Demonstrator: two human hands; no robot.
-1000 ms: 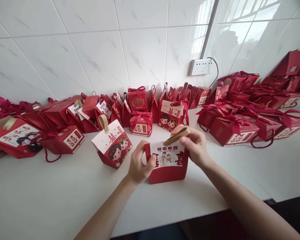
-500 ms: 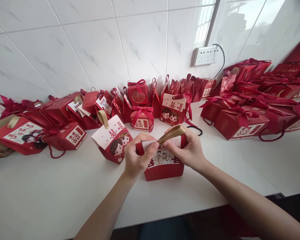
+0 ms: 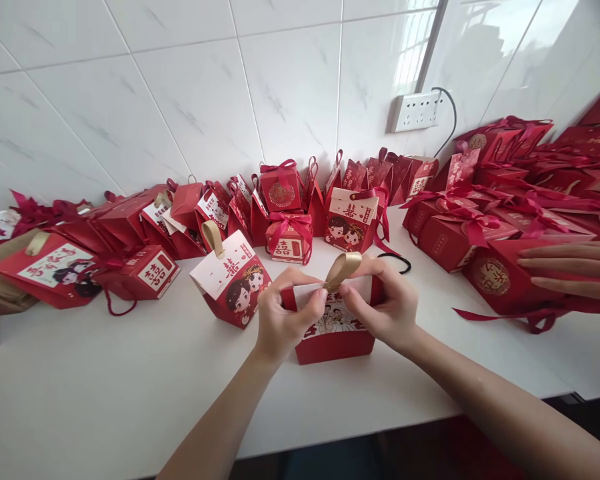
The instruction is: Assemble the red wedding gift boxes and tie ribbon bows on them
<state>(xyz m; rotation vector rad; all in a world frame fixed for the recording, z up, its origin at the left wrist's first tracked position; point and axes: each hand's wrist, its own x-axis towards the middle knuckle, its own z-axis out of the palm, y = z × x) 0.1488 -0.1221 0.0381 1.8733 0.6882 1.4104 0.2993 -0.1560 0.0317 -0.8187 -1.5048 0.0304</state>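
A red gift box with a white printed front stands upright on the white table before me. My left hand is closed on the box's upper left edge, thumb pressed near the middle of its top. On the other side my right hand pinches the top edge, fingers behind and thumb in front. Between my thumbs a gold ribbon loop rises from the top. Just left of my left hand a similar box with a cartoon couple leans slightly. The back of the held box is hidden.
Several red boxes line the tiled wall, and more with bows crowd the right. Another person's hand rests by a red box at far right. A black cord loop lies behind my right hand. A socket strip is on the wall.
Another person's hand and a red box with loose ribbon have appeared at the right. The view has shifted slightly. My hands keep their grip on the box, and the ribbon loop stands more upright.
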